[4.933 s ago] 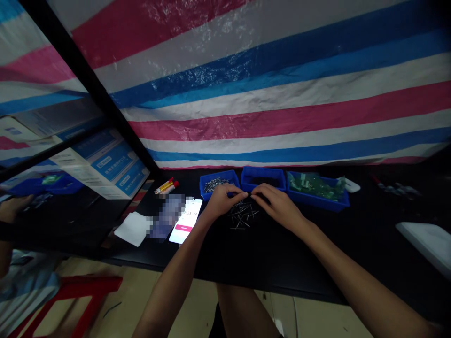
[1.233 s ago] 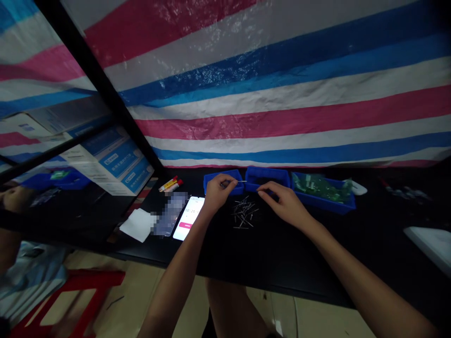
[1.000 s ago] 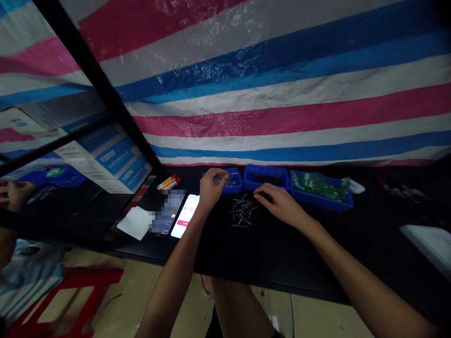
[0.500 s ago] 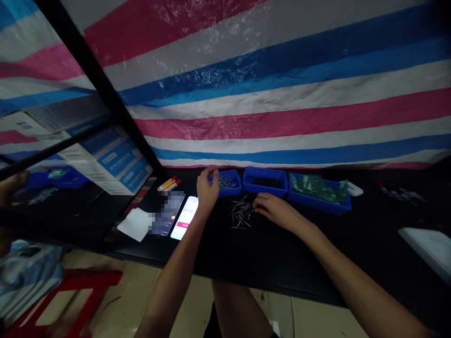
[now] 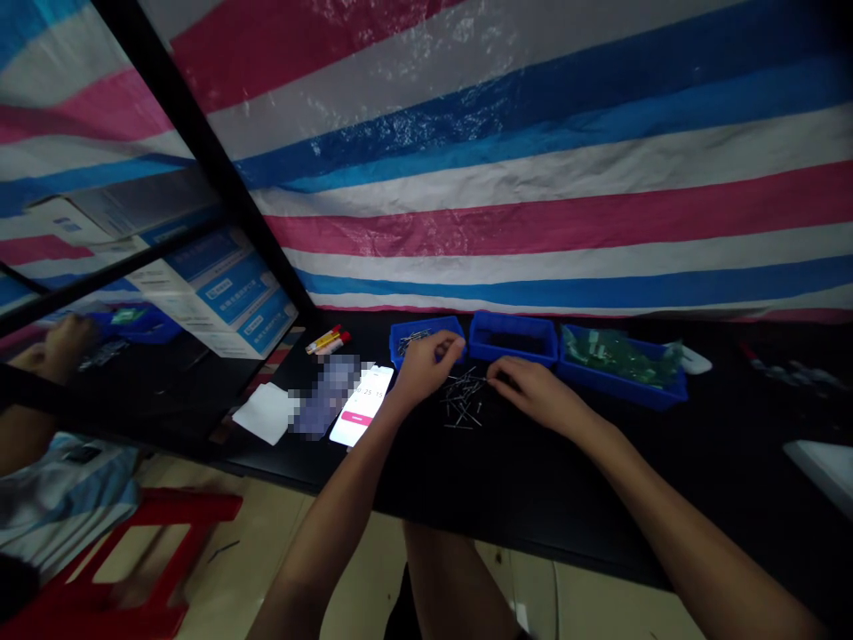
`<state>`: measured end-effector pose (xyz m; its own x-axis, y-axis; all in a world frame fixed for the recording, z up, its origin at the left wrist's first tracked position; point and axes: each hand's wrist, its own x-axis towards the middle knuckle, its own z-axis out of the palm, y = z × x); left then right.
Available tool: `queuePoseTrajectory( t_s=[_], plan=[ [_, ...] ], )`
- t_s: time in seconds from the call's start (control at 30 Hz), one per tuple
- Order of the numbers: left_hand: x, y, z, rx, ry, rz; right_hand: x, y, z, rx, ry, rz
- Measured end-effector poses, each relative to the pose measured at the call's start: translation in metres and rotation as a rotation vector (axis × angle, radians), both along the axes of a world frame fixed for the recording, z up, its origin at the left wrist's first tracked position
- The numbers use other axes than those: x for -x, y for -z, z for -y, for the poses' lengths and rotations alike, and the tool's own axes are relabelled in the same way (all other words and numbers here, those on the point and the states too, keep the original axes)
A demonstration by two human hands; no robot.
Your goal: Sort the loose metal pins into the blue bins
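Note:
My left hand (image 5: 430,369) is curled at the front right corner of a blue plastic bin (image 5: 417,325) holding thin metal pins, and anything in its fingers is hidden. My right hand (image 5: 526,391) reaches left to a loose pile of metal pins (image 5: 463,404) on the black table (image 5: 533,480). Its thumb and forefinger pinch the end of one long pin (image 5: 470,379). A second blue bin (image 5: 513,354), dark inside, stands between the hands and the third.
A third blue bin (image 5: 619,396) holds green circuit boards, with a white computer mouse (image 5: 693,360) beyond it. To the left lie a lit phone (image 5: 360,418), a blurred patch, a white cloth (image 5: 267,413) and two small tubes (image 5: 326,340). A red stool (image 5: 147,524) stands on the floor below.
My left hand has come down and right from above the left bin to its corner, its fingers now curled. My right hand has moved slightly left along the pin pile.

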<state>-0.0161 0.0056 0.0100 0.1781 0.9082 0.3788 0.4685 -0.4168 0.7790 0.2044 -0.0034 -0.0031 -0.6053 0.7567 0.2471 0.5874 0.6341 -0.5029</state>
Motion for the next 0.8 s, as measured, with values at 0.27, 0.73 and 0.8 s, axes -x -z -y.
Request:
queuePoseTrajectory(
  t_s=[0.27, 0.73, 0.8],
  plan=[
    [0.0000, 0.0063, -0.0016, 0.093, 0.220, -0.099, 0.0011, -0.0098, 0.0041, -0.136, 0.135, -0.208],
    [-0.0014, 0.0090, -0.0041, 0.086, 0.228, 0.001, 0.0029, -0.0088, 0.0061, -0.155, 0.178, -0.285],
    [-0.0004, 0.0100, -0.0051, 0.088, 0.226, 0.014, 0.0031, -0.0089, 0.0056, -0.167, 0.157, -0.271]
  ],
)
